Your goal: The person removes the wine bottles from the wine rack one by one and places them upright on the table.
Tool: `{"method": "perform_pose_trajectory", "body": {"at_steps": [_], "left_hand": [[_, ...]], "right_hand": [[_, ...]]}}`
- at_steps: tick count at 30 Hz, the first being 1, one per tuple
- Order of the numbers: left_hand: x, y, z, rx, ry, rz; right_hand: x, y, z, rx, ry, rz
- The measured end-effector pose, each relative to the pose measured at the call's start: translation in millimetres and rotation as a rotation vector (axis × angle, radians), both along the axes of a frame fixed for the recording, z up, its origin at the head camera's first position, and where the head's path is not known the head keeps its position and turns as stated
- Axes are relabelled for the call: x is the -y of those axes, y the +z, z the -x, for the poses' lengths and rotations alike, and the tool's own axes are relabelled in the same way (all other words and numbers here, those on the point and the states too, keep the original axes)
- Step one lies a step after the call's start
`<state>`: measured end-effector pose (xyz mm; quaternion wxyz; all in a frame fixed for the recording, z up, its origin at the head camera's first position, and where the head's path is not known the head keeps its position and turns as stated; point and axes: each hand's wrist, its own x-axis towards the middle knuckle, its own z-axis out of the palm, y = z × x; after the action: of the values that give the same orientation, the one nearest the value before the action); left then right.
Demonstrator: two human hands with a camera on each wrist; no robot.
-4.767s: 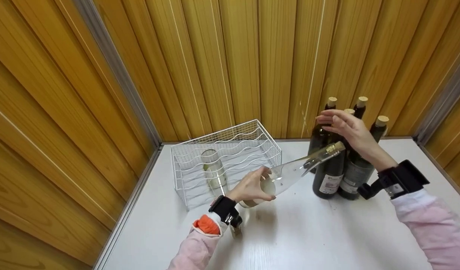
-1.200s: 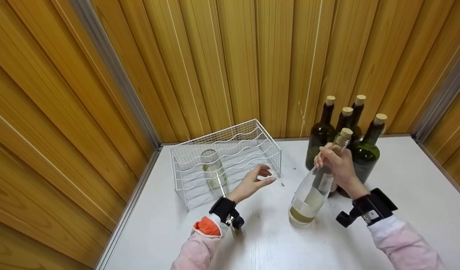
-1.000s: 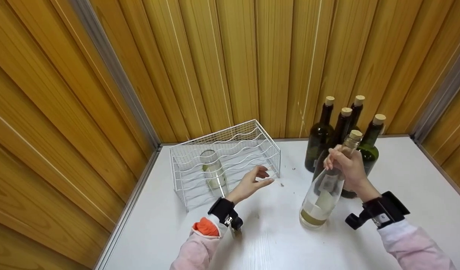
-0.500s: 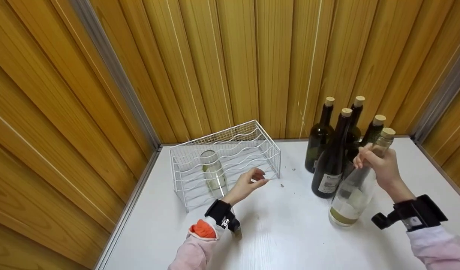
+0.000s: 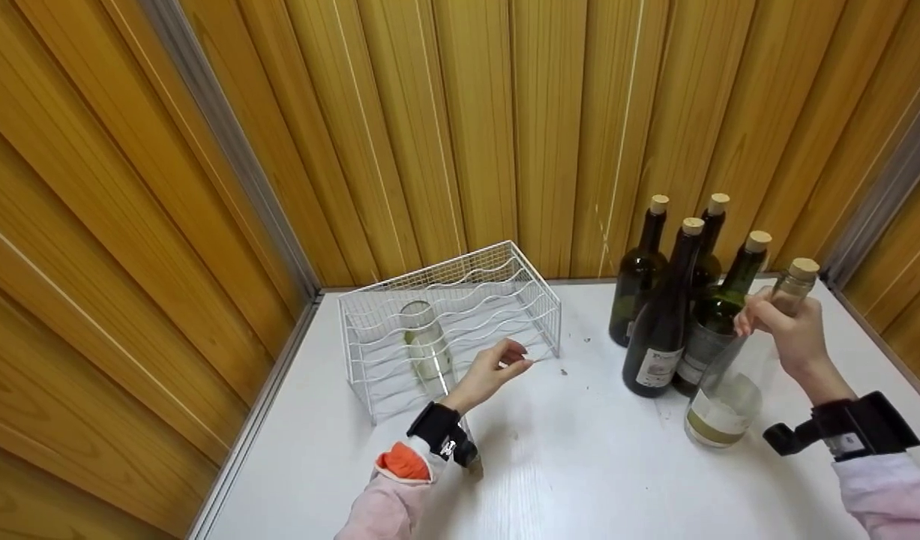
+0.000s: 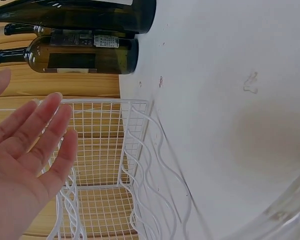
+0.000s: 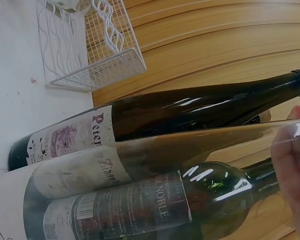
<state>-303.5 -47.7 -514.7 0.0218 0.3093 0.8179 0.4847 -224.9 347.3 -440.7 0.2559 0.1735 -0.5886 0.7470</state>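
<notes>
My right hand [image 5: 795,334] grips the neck of a clear corked wine bottle [image 5: 722,405] with a white and olive label. The bottle leans, its neck to the right; whether its base touches the table, I cannot tell. Just left of it stand several dark corked bottles, the nearest [image 5: 660,326] bearing a pale label. In the right wrist view, dark bottles show through the clear bottle's glass. My left hand [image 5: 491,375], its fingers loosely bent and holding nothing, is near the front right of a white wire rack [image 5: 534,289]. Another clear bottle [image 5: 430,349] lies in that rack.
The lying bottle's corked neck [image 5: 473,463] sticks out over the white table [image 5: 594,480], under my left wrist. Small dark specks [image 5: 564,372] dot the tabletop. Wood-panelled walls [image 5: 460,135] close off the back and sides.
The clear bottle passed from my left hand to my right, which took its neck and carried it rightward, past the front of the dark bottles. My left hand has drawn back slightly.
</notes>
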Motion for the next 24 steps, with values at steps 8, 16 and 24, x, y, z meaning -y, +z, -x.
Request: {"method": "perform_pose_trajectory", "body": {"at_steps": [8, 16, 24], "left_hand": [[2.3, -0.4, 0.0, -0.008, 0.013, 0.015], [2.2, -1.5, 0.3, 0.000, 0.017, 0.026], [2.0, -4.8, 1.3, 0.011, 0.005, 0.020]], "right_hand": [[-5.0, -5.1, 2.5, 0.014, -0.049, -0.006], [-7.7, -9.8, 6.1, 0.007, -0.056, 0.002], [-7.4, -10.7, 9.6, 0.041, -0.086, 0.015]]}}
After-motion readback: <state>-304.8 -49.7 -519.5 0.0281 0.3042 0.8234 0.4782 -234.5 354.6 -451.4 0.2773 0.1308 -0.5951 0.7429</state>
